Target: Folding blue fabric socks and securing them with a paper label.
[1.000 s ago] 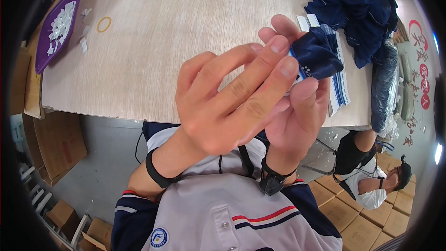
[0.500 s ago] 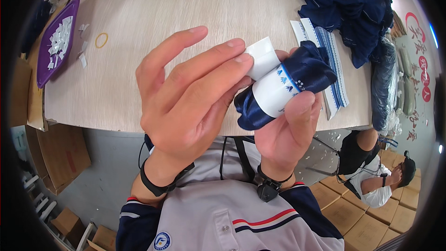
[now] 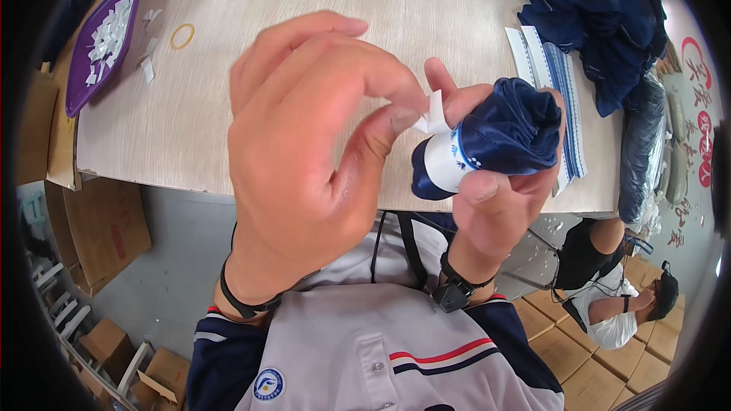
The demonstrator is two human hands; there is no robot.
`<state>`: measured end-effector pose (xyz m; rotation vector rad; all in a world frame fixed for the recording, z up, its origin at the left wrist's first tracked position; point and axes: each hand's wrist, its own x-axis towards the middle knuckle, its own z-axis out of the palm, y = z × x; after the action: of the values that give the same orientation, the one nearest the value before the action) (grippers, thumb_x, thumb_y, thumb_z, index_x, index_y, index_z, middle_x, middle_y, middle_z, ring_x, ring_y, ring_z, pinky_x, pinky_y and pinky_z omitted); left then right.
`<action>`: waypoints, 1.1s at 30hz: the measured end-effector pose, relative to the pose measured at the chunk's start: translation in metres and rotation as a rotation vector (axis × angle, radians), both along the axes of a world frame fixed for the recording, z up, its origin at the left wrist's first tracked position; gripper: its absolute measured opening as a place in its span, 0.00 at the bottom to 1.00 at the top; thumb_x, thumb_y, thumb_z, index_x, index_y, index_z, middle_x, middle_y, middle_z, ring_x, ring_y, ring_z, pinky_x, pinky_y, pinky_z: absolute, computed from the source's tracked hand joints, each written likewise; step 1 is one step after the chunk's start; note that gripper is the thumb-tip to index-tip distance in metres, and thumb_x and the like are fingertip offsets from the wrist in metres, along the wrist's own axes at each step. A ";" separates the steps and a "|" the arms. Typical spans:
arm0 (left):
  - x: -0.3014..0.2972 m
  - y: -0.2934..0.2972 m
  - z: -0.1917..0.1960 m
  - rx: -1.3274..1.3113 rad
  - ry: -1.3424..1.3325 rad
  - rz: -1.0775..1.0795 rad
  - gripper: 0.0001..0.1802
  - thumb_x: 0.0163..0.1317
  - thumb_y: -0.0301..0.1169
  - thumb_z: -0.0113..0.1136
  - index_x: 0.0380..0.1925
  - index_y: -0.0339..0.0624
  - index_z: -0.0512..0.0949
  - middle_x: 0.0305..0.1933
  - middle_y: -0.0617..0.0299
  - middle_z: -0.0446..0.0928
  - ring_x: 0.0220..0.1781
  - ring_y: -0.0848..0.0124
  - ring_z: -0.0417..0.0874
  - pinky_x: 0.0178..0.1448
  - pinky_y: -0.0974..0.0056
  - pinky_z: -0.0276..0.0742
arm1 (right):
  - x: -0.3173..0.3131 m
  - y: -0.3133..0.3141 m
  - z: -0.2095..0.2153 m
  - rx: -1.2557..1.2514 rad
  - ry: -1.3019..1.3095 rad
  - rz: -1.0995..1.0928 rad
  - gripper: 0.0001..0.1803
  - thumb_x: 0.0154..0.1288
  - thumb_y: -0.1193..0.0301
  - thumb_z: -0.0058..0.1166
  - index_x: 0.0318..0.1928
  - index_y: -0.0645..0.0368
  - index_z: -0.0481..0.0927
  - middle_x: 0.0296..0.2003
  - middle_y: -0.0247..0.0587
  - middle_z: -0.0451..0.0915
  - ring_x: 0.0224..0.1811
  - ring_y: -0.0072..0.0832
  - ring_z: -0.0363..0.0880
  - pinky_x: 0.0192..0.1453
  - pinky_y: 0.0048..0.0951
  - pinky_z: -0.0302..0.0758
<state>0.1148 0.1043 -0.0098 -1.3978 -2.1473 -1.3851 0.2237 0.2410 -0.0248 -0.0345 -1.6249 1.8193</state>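
The roll [image 3: 502, 133] of dark blue cloth sits upright in the right hand [image 3: 495, 198], above the near edge of the desk [image 3: 320, 0]. A white band [image 3: 445, 167] encircles the roll at mid-height. The right hand is clenched around the roll below the band, with the thumb pressed on the band's lower edge; this grip appears to keep the cloth from unwinding.

The left hand [image 3: 304, 144] pinches the free white tab [image 3: 432, 116] of the band between thumb and forefinger, just left of the roll. The remaining fingers are arched clear, which leaves the tab and the band in sight.

Right of the roll, a stack of flat bands [image 3: 552, 76] lies on the desk. A pile of dark blue cloth [image 3: 594, 7] lies at the far right. At the far left, a purple tray [image 3: 106, 38] holds small white slips, and a yellow rubber band [image 3: 182, 35] lies beside it.

Difference from half a second ago: the left hand then lay flat across the band, fingers extended; it has now closed to a pinch on the tab. The roll has turned further upright, and the band now lies closer around the cloth. The right hand's grip is unchanged.
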 end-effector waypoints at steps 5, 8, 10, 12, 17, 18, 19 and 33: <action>0.007 0.009 -0.024 0.533 -0.202 0.077 0.07 0.78 0.30 0.51 0.41 0.38 0.72 0.45 0.49 0.80 0.55 0.58 0.82 0.67 0.51 0.73 | 0.000 -0.008 -0.001 -0.263 -0.039 0.269 0.45 0.68 0.55 0.68 0.73 0.67 0.58 0.49 0.51 0.79 0.50 0.37 0.85 0.74 0.55 0.70; 0.028 -0.005 -0.015 0.209 -0.059 -0.056 0.06 0.78 0.30 0.51 0.41 0.42 0.69 0.54 0.44 0.82 0.63 0.54 0.82 0.67 0.54 0.72 | -0.007 -0.014 -0.015 -0.410 0.118 0.228 0.39 0.78 0.57 0.55 0.77 0.66 0.56 0.59 0.46 0.75 0.58 0.31 0.80 0.64 0.34 0.77; 0.034 -0.005 -0.015 0.045 0.016 -0.119 0.05 0.78 0.31 0.50 0.40 0.44 0.68 0.59 0.42 0.84 0.67 0.52 0.82 0.68 0.55 0.71 | -0.003 -0.019 -0.002 -0.223 0.001 0.088 0.36 0.81 0.56 0.49 0.77 0.66 0.56 0.61 0.46 0.74 0.58 0.30 0.79 0.63 0.32 0.76; 0.040 0.005 -0.021 0.080 0.043 -0.035 0.06 0.79 0.32 0.51 0.38 0.48 0.69 0.63 0.41 0.82 0.69 0.50 0.80 0.68 0.54 0.71 | -0.006 -0.021 -0.009 -0.383 0.134 0.128 0.34 0.86 0.52 0.32 0.77 0.66 0.57 0.65 0.43 0.73 0.58 0.26 0.76 0.62 0.28 0.73; 0.036 0.018 -0.019 0.100 0.164 -0.028 0.07 0.79 0.32 0.50 0.37 0.49 0.69 0.61 0.48 0.84 0.67 0.51 0.82 0.68 0.55 0.71 | 0.002 -0.032 0.008 -0.186 -0.228 -0.038 0.32 0.88 0.54 0.30 0.78 0.63 0.57 0.66 0.43 0.73 0.62 0.29 0.76 0.67 0.31 0.71; 0.037 0.019 -0.018 0.105 0.198 -0.010 0.07 0.80 0.33 0.50 0.38 0.49 0.69 0.61 0.50 0.84 0.66 0.52 0.83 0.69 0.55 0.70 | 0.002 -0.029 -0.003 -0.443 -0.029 0.129 0.32 0.87 0.53 0.29 0.78 0.62 0.57 0.66 0.43 0.72 0.64 0.29 0.75 0.69 0.32 0.71; 0.037 0.017 -0.018 0.108 0.197 -0.015 0.07 0.80 0.33 0.50 0.38 0.49 0.69 0.61 0.50 0.84 0.66 0.52 0.83 0.69 0.55 0.70 | 0.001 -0.025 -0.012 -0.692 0.175 0.287 0.32 0.87 0.53 0.29 0.78 0.62 0.57 0.66 0.43 0.72 0.66 0.29 0.74 0.70 0.32 0.70; -0.120 -0.103 -0.012 -0.388 0.033 0.308 0.31 0.68 0.31 0.64 0.71 0.42 0.70 0.73 0.57 0.74 0.76 0.62 0.71 0.79 0.56 0.63 | -0.016 -0.006 -0.005 -0.615 0.121 -0.073 0.27 0.75 0.77 0.55 0.71 0.60 0.65 0.66 0.50 0.72 0.67 0.34 0.72 0.71 0.40 0.70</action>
<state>-0.0054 0.0010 -0.0217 -1.1217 -2.5719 -0.8621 0.2079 0.2352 -0.0297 -0.2477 -0.9216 2.1481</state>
